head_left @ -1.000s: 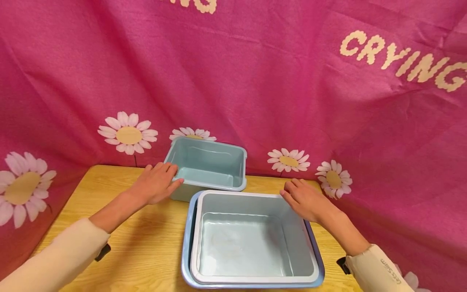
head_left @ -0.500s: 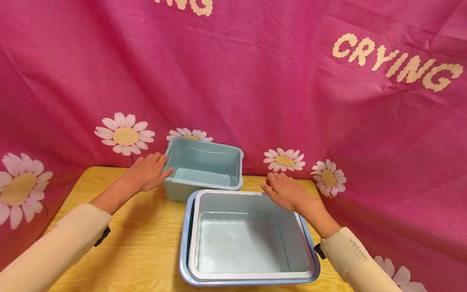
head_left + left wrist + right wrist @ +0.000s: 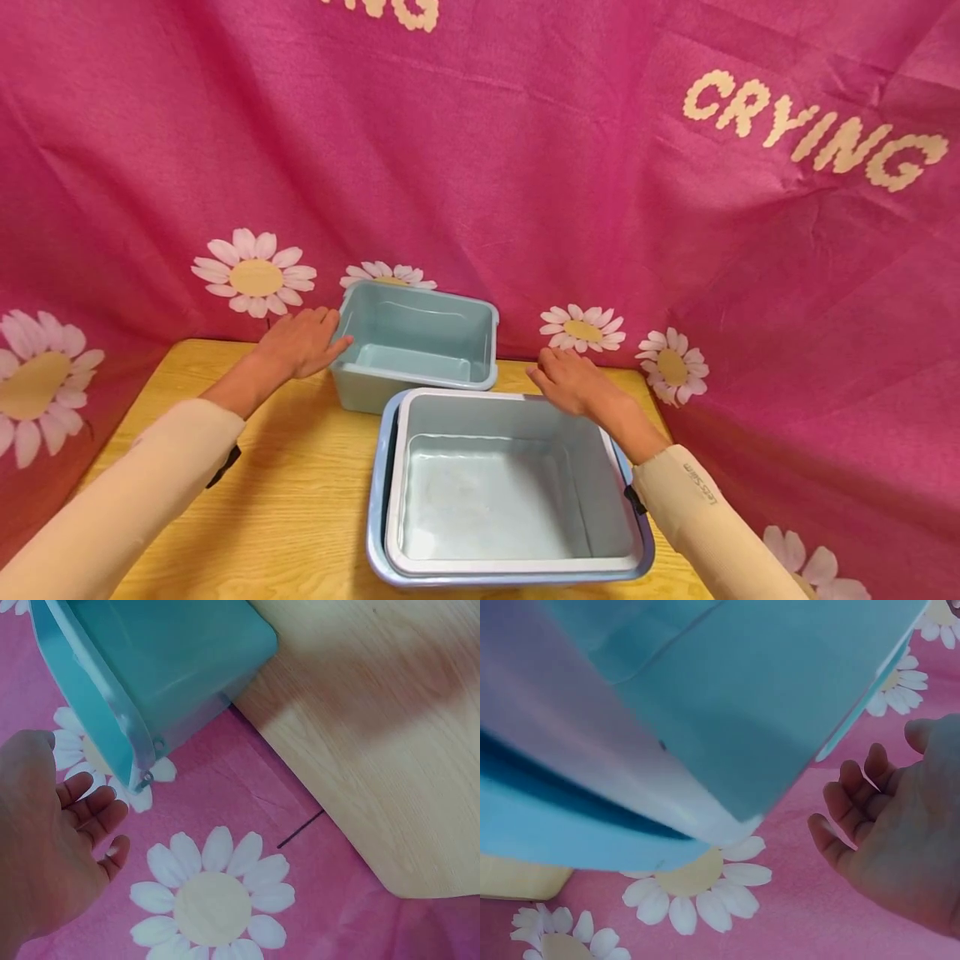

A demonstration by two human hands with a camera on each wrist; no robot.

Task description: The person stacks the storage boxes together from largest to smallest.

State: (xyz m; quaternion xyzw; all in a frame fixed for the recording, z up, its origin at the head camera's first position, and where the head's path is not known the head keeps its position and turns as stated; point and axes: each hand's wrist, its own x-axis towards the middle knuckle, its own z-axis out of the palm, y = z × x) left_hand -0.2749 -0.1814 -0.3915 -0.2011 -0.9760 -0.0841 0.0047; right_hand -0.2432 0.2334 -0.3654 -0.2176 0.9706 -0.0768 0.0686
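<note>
My left hand (image 3: 300,343) is beside the left rim of a small blue-green plastic bin (image 3: 420,321) at the back of the table. In the left wrist view, a gap shows between its loosely bent fingers and that bin (image 3: 180,660). Over the far right corner of a pale grey bin (image 3: 480,412) hovers my right hand (image 3: 573,383). Its fingers are relaxed, holding nothing, and the right wrist view shows them apart from the grey bin (image 3: 772,697). The grey bin sits nested inside a larger blue tub (image 3: 378,500). The visible insides of the grey and small bins hold nothing.
The bins stand on a wooden table (image 3: 300,500). Behind and around it hangs a pink cloth (image 3: 480,167) printed with daisies and lettering. The small bin's front is right up against the nested bins' far edge.
My left hand has drawn back from the small bin's left rim, where its fingers had been. My right hand has moved left along the grey bin's far edge. The bins keep their arrangement.
</note>
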